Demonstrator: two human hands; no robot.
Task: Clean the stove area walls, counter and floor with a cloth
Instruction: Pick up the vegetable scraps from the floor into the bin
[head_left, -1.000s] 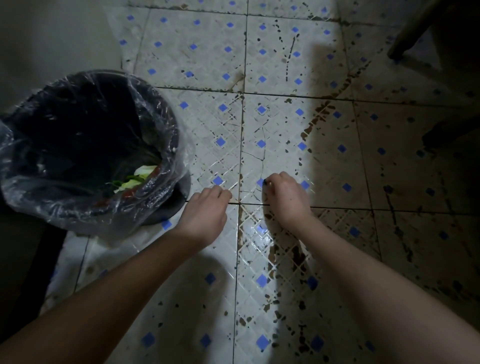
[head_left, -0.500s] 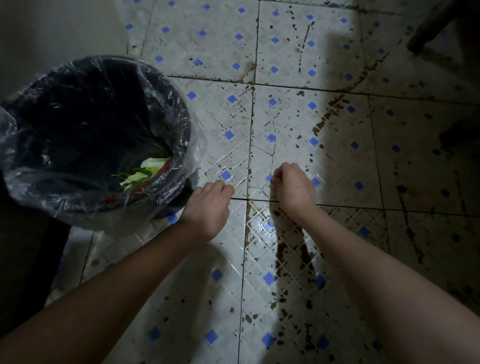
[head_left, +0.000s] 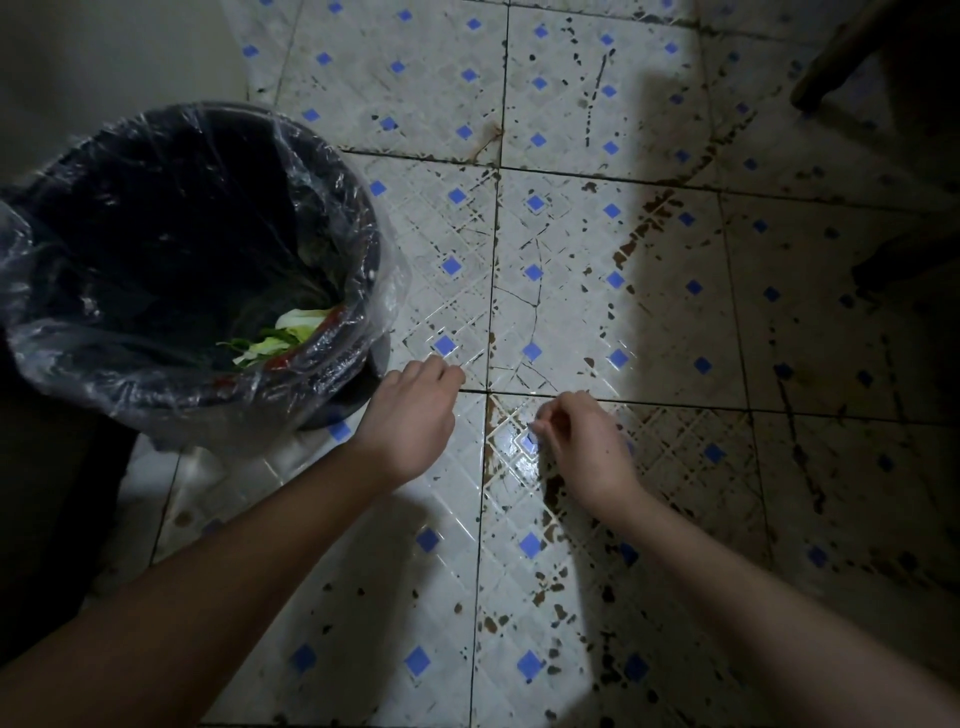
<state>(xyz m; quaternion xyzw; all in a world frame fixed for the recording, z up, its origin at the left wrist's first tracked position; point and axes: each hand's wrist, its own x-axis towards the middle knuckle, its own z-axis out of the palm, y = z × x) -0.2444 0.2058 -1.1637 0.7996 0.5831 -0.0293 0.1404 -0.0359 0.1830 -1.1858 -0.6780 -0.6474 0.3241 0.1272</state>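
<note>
No cloth shows in this view. The floor (head_left: 571, 234) is white tile with small blue diamonds, spotted with brown stains and dark specks. My left hand (head_left: 410, 415) hovers low over the floor beside the bin, fingers loosely curled downward, with nothing visible in it. My right hand (head_left: 582, 441) is just above a wet, shiny tile, its thumb and fingertips pinched together. Whatever it may pinch is too small to make out.
A black bin (head_left: 363, 244) lined with a clear plastic bag stands at the left, with green and white vegetable scraps inside. A dark furniture leg (head_left: 826, 67) stands at the top right. A wall (head_left: 104, 52) runs behind the bin. The right side lies in shadow.
My right hand has pulled back from the tile joint toward me and lifted, fingertips now pinched. My left hand has stayed by the bin. The view has shifted slightly.
</note>
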